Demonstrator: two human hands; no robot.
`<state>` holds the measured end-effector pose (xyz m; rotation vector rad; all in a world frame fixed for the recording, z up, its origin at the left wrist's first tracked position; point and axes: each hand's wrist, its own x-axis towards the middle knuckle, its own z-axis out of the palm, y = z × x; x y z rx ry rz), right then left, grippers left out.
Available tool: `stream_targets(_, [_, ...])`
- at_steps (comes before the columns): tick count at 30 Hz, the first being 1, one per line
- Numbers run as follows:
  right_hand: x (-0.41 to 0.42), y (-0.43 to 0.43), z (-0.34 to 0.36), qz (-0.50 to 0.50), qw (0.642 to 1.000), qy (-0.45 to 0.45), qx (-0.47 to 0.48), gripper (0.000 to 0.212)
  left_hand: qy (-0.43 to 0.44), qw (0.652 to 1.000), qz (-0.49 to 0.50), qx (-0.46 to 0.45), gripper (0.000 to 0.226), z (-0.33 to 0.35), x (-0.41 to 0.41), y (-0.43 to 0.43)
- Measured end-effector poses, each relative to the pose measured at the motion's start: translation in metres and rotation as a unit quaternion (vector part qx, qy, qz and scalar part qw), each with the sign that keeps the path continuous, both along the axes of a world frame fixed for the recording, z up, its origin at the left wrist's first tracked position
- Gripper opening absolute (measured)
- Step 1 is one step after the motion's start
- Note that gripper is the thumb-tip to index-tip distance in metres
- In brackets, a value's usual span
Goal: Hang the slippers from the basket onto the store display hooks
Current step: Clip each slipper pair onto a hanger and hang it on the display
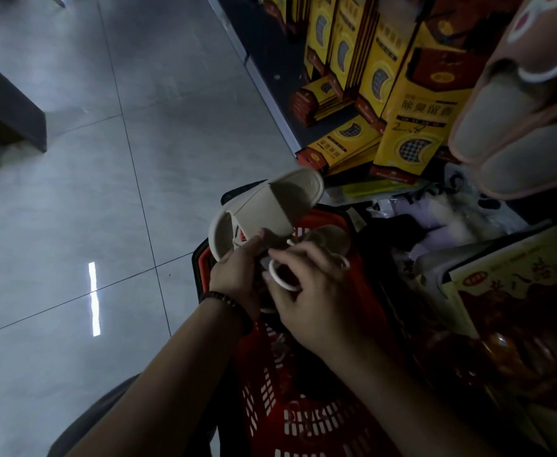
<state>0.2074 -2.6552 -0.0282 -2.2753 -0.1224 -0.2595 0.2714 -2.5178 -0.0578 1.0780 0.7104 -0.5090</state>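
Above the red basket (303, 420), the left hand (237, 275) is gripping a beige slipper (267, 206), thumb pressing on its strap. The right hand (310, 291) is pinching a white hanger ring (282, 277) just beside it. Pink slippers (517, 127) are hanging upper right, near yellow boxes (412, 127).
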Motion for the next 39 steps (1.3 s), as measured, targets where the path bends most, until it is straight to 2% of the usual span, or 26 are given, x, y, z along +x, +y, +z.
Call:
stream_targets(4, [0.004, 0.004, 0.000, 0.087, 0.993, 0.074, 0.022, 0.044, -0.008, 0.999, -0.002, -0.038, 0.072, -0.002, -0.001, 0.006])
stream_targets(6, [0.006, 0.004, 0.000, 0.117, 0.989, 0.087, 0.035, 0.036, -0.006, 1.000, 0.002, -0.027, 0.070, -0.002, -0.002, 0.006])
stream_targets(9, [0.012, 0.000, 0.000, 0.109, 0.988, 0.067, 0.084, 0.022, -0.015, 0.998, 0.024, 0.048, 0.055, 0.005, -0.006, 0.003])
stream_targets(11, [0.017, -0.006, 0.004, 0.063, 0.990, 0.041, 0.115, 0.011, -0.018, 0.996, 0.038, 0.075, 0.042, 0.014, -0.007, 0.000])
stream_targets(13, [0.023, -0.018, 0.007, -0.058, 0.996, 0.010, 0.061, 0.009, -0.009, 0.996, 0.043, 0.072, 0.034, 0.022, -0.006, -0.001])
stream_targets(15, [0.033, -0.036, 0.003, -0.198, 0.977, 0.045, -0.059, 0.029, -0.005, 0.997, 0.039, 0.072, 0.031, 0.028, -0.004, 0.000])
stream_targets(16, [0.037, -0.046, 0.001, -0.232, 0.964, 0.109, -0.074, 0.042, -0.008, 0.997, 0.036, 0.073, 0.031, 0.030, -0.004, 0.001])
stream_targets(17, [0.042, -0.054, -0.004, -0.236, 0.955, 0.180, -0.026, 0.050, -0.012, 0.997, 0.033, 0.072, 0.032, 0.030, -0.004, 0.003])
stream_targets(18, [0.047, -0.059, -0.005, -0.226, 0.944, 0.233, 0.061, 0.046, -0.015, 0.997, 0.030, 0.067, 0.034, 0.031, -0.003, 0.004])
stream_targets(19, [0.050, -0.065, -0.010, -0.208, 0.932, 0.261, 0.141, 0.031, -0.020, 0.997, 0.022, 0.066, 0.036, 0.028, -0.002, 0.007])
stream_targets(20, [0.051, -0.069, -0.012, -0.190, 0.926, 0.269, 0.182, 0.016, -0.022, 0.998, 0.011, 0.066, 0.040, 0.028, 0.000, 0.009])
stream_targets(24, [0.051, -0.080, -0.011, -0.143, 0.907, 0.281, 0.281, 0.018, 0.007, 0.998, -0.042, 0.050, 0.063, 0.027, 0.007, 0.019])
stream_targets(27, [0.056, -0.089, -0.008, -0.151, 0.901, 0.265, 0.310, 0.020, 0.034, 0.998, -0.049, 0.005, 0.045, 0.034, 0.009, 0.022])
stream_targets(30, [0.061, -0.095, -0.006, -0.175, 0.884, 0.234, 0.366, 0.020, 0.048, 0.995, -0.091, 0.004, 0.050, 0.038, 0.011, 0.032])
stream_targets(35, [0.059, -0.090, -0.009, -0.221, 0.911, 0.173, 0.302, 0.024, 0.058, 0.985, -0.162, -0.006, 0.036, 0.043, 0.011, 0.035])
stream_targets(39, [0.055, -0.076, -0.018, -0.234, 0.931, 0.149, 0.237, 0.021, 0.075, 0.983, -0.167, -0.012, 0.051, 0.050, 0.010, 0.031])
